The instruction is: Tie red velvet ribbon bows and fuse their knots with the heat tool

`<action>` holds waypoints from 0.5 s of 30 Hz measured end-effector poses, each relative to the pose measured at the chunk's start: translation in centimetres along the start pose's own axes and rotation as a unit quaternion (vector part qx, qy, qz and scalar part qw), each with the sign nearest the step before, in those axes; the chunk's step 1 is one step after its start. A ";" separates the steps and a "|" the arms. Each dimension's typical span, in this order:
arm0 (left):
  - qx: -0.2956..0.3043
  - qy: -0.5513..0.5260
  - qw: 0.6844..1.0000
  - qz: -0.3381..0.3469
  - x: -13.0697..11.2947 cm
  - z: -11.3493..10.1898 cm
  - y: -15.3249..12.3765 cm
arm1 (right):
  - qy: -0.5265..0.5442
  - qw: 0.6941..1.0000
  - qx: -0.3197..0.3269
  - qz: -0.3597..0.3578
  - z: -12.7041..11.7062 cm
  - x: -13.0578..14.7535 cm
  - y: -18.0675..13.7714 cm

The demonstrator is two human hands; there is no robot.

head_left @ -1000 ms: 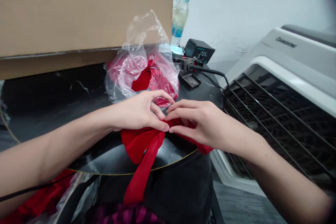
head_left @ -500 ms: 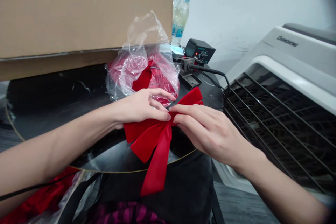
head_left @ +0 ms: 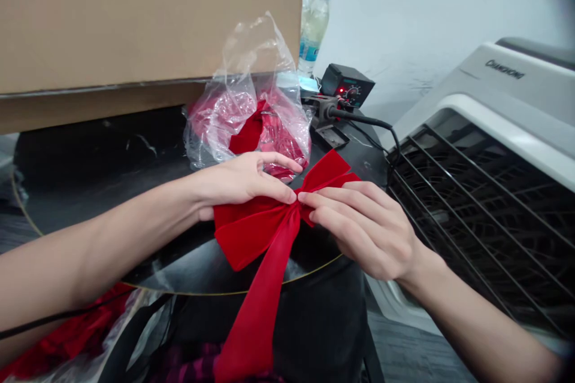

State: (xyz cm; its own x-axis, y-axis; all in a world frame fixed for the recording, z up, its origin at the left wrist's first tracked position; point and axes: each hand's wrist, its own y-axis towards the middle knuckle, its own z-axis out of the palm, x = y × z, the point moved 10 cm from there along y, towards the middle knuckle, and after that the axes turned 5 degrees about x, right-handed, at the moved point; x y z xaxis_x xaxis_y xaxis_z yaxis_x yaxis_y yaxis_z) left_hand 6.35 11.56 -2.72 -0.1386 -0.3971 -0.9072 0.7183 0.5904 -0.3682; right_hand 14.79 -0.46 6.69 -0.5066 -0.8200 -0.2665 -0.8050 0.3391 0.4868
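– Red bow (head_left: 258, 233): where?
– Over the near edge of the worktop (head_left: 90, 149), this side of the clear plastic bag (head_left: 220, 111); one tail (head_left: 265, 305) hangs past.
– Grip?
– Left hand (head_left: 245, 179) clamped on the bow, thumb at the knot (head_left: 296, 208), index finger stretched out. Right hand (head_left: 372, 224) clamped on it opposite, fingertips near the knot, thumb hidden.

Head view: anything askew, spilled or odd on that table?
No spill visible, and the red bow looks undamaged. One oddity: the black control box has its red light on, and a corded tool, possibly a soldering iron, sits close beside the clear plastic bag. Risky if hot; can't tell whether they touch.
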 end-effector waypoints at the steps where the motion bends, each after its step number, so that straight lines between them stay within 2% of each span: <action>1: 0.005 -0.003 1.000 -0.001 0.0 0.1 0.0 | 0.004 1.000 0.002 0.004 0.0 -0.1 0.0; 6: 0.031 -0.062 0.997 -0.013 0.4 1.0 -0.2 | 0.015 1.000 0.001 -0.002 -0.1 0.2 -0.2; 10: 0.007 -0.096 0.995 -0.025 0.6 1.2 -0.4 | 0.015 1.000 -0.010 -0.008 0.0 0.0 -0.7; 15: -0.005 -0.152 0.988 0.008 0.4 1.6 -0.2 | 0.019 0.999 -0.038 0.012 -0.1 -1.4 -1.3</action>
State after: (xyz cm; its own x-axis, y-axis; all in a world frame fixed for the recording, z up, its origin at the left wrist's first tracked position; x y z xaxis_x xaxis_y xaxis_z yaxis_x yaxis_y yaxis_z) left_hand 7.27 10.15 -2.71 0.0853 -0.5794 -0.8106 0.7120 0.6045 -0.3572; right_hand 16.55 0.25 6.51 -0.5129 -0.8290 -0.2231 -0.7661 0.3247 0.5547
